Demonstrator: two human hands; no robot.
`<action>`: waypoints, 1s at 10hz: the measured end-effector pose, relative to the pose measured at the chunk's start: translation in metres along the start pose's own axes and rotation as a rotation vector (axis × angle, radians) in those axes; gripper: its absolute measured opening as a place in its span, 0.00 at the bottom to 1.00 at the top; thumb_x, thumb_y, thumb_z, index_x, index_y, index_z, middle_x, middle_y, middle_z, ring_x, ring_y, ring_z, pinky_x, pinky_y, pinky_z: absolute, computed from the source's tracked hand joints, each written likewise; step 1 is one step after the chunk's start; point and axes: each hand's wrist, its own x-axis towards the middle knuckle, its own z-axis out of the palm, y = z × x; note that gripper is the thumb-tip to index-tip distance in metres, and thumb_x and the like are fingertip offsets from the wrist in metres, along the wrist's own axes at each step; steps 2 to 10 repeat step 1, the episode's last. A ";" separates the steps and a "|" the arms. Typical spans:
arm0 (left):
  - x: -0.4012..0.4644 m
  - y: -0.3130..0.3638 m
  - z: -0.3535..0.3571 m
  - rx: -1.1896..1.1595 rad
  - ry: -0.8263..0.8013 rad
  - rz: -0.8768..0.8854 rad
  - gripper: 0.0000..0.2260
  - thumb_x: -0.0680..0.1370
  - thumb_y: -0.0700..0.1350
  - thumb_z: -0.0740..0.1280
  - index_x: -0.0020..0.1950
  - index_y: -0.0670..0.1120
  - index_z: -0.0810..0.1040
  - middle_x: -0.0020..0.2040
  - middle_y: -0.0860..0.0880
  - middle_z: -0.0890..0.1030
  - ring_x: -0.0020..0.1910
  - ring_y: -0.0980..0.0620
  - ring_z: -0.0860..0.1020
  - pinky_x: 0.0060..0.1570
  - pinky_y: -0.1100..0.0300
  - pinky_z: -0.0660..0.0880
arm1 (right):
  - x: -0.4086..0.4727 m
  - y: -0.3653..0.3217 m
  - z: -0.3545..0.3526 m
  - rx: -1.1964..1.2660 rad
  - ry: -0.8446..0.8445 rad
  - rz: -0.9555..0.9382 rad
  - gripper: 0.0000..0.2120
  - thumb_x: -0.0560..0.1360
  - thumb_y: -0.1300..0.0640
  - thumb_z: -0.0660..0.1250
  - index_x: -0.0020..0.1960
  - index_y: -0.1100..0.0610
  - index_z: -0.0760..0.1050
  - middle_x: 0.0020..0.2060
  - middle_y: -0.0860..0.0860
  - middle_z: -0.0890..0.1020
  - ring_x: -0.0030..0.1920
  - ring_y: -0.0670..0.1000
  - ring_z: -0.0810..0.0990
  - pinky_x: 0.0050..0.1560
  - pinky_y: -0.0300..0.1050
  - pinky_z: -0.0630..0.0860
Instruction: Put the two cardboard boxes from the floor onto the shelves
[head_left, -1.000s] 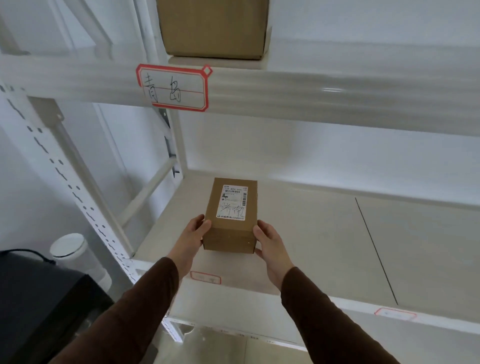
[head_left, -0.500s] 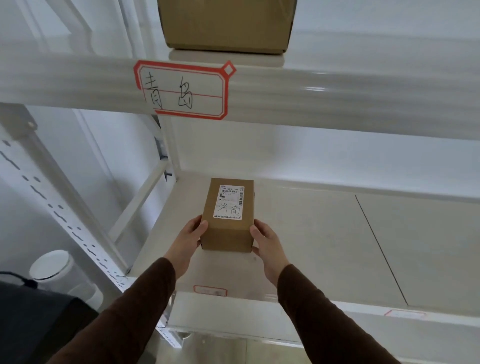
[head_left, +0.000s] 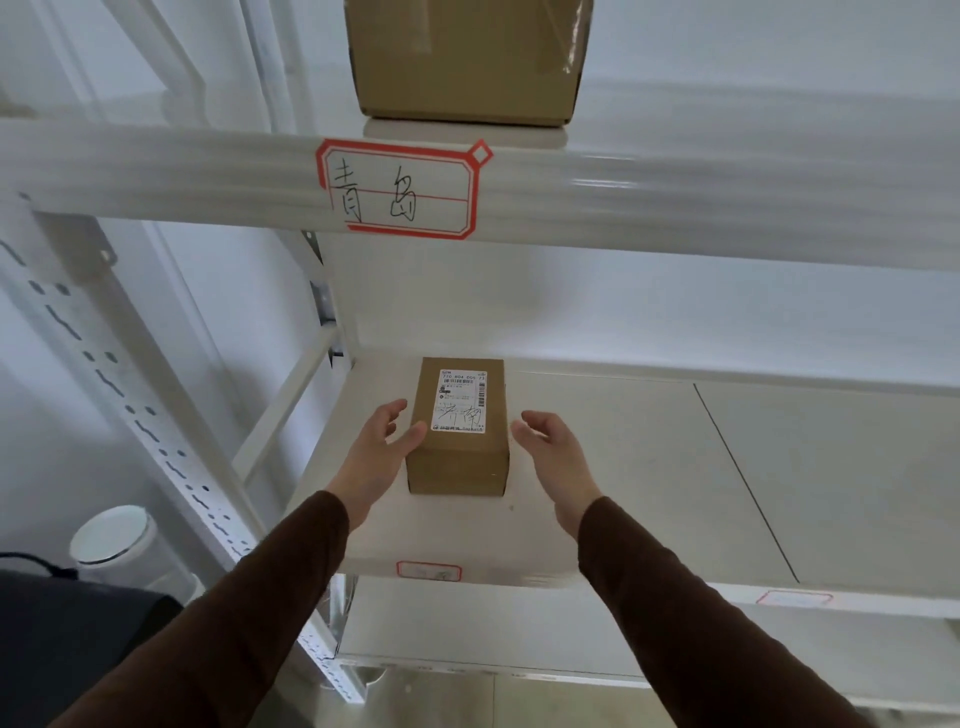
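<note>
A small cardboard box (head_left: 456, 467) with a white shipping label on top rests on the middle shelf (head_left: 649, 493) of a white metal rack, near its left end. My left hand (head_left: 382, 447) is open beside the box's left side, its thumb touching or nearly touching the edge. My right hand (head_left: 553, 452) is open just right of the box, clear of it. A larger cardboard box (head_left: 462, 57) stands on the upper shelf (head_left: 727, 182), directly above.
A red-bordered handwritten label (head_left: 397, 189) is stuck on the upper shelf's front beam. Smaller red labels (head_left: 428, 570) mark the middle shelf's front edge. The perforated rack upright (head_left: 135, 410) slants at the left. A white cylindrical container (head_left: 117, 540) and a dark object (head_left: 62, 639) stand at lower left.
The small box went further onto the middle shelf and now rests there. Both hands have let go of it and spread open at its sides.
</note>
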 end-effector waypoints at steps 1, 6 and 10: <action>-0.023 0.038 -0.012 0.062 -0.037 0.158 0.18 0.82 0.53 0.67 0.72 0.57 0.72 0.69 0.62 0.76 0.73 0.60 0.70 0.72 0.57 0.67 | -0.018 -0.036 -0.015 -0.124 -0.047 -0.143 0.13 0.81 0.49 0.67 0.63 0.50 0.79 0.59 0.45 0.80 0.67 0.51 0.76 0.60 0.44 0.71; -0.023 0.038 -0.012 0.062 -0.037 0.158 0.18 0.82 0.53 0.67 0.72 0.57 0.72 0.69 0.62 0.76 0.73 0.60 0.70 0.72 0.57 0.67 | -0.018 -0.036 -0.015 -0.124 -0.047 -0.143 0.13 0.81 0.49 0.67 0.63 0.50 0.79 0.59 0.45 0.80 0.67 0.51 0.76 0.60 0.44 0.71; -0.023 0.038 -0.012 0.062 -0.037 0.158 0.18 0.82 0.53 0.67 0.72 0.57 0.72 0.69 0.62 0.76 0.73 0.60 0.70 0.72 0.57 0.67 | -0.018 -0.036 -0.015 -0.124 -0.047 -0.143 0.13 0.81 0.49 0.67 0.63 0.50 0.79 0.59 0.45 0.80 0.67 0.51 0.76 0.60 0.44 0.71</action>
